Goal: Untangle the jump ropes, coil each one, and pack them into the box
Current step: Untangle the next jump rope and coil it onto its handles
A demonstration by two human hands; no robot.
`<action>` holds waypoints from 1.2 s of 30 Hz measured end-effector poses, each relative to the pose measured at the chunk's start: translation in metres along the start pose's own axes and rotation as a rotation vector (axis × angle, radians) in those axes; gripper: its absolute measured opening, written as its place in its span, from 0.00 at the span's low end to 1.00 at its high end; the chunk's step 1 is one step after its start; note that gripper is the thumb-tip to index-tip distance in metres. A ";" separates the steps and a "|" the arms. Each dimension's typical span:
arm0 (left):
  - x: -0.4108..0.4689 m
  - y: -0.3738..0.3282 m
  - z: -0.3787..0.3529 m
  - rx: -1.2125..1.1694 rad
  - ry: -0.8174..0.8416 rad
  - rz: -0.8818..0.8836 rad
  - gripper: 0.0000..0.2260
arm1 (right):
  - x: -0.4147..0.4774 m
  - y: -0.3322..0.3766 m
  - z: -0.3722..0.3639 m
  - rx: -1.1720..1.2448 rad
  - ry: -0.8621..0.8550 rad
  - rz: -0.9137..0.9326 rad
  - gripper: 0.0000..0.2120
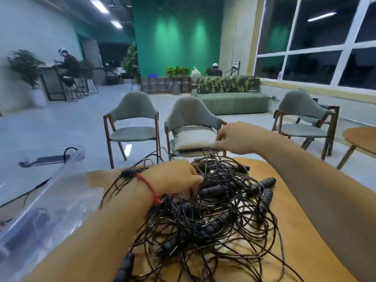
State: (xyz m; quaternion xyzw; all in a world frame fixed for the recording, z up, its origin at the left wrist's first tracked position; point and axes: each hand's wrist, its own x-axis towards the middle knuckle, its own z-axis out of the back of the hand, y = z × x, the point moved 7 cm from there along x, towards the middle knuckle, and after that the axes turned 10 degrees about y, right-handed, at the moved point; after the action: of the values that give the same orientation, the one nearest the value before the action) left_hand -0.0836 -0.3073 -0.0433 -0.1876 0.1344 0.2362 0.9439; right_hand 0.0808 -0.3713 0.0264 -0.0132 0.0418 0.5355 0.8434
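Observation:
A big tangle of black jump ropes with ribbed black handles lies on the wooden table. My left hand, a red string around its wrist, reaches into the pile with its fingers curled on cords and a handle. My right hand is raised over the far edge of the pile, its fingers pinched together; a thin cord seems to run from them, though blur hides it. A clear plastic box stands at the left with a few black ropes inside.
Three grey chairs stand beyond the table, one holding a cushion. A second wooden table is at the right edge. A green sofa, plants and seated people are far back.

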 end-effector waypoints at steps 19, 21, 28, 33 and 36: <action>-0.097 -0.040 0.045 -0.050 -0.526 -0.067 0.19 | -0.048 0.010 0.086 0.752 -0.284 0.053 0.13; -0.104 -0.045 0.062 -0.103 -0.577 -0.107 0.20 | -0.057 0.015 0.118 0.829 -0.381 0.088 0.12; -0.112 -0.071 0.087 -0.164 -0.599 -0.251 0.14 | -0.084 0.041 0.187 0.940 -0.565 0.218 0.13; -0.086 -0.053 0.072 -0.038 -0.634 -0.132 0.11 | -0.099 0.049 0.217 1.097 -0.558 0.298 0.10; -0.059 -0.015 0.048 0.200 -0.450 0.086 0.10 | -0.102 0.043 0.231 1.293 -0.535 0.341 0.08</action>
State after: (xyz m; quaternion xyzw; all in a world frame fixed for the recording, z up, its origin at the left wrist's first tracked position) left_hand -0.1190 -0.3229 0.0240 -0.0301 -0.0487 0.2976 0.9530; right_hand 0.0117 -0.4290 0.2666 0.6271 0.1437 0.5128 0.5684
